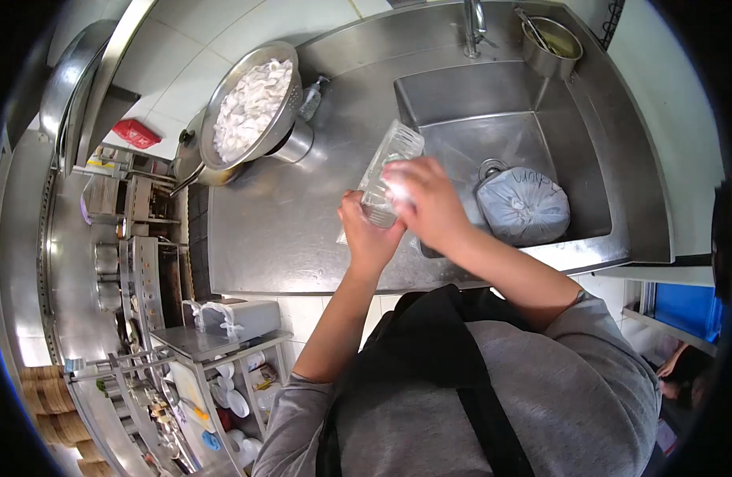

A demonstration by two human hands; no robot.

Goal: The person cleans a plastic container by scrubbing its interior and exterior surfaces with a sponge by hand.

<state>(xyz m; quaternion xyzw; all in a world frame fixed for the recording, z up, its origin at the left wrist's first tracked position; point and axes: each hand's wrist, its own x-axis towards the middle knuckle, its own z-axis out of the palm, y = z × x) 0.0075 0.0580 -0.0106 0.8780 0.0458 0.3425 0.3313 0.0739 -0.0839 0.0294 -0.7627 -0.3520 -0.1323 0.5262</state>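
My left fingers [349,205], closed, grip the clear tray [401,143] at the sink's [477,95] left edge; my right fingers [417,172], curled, hold a blurred white thing [395,191] against it. Apparent step: working over the tray; next move calls for a steady left grip. Beyond: a bag [523,208] inside the sink; colander [289,113] far left of it.

"What's that broad silver tabletop [302,238] made of?"
"Metal, smooth, with a soft shine; the silver rectangular sink [461,99] too."
"And that clear, ribbed, long container [406,141]?"
"Looks like thin plastic, glossy along the ridges. The whitish, rounded, tied bag [529,211] seems crinkled plastic, while the grey short-sleeved shirt [557,389] is matt cloth."
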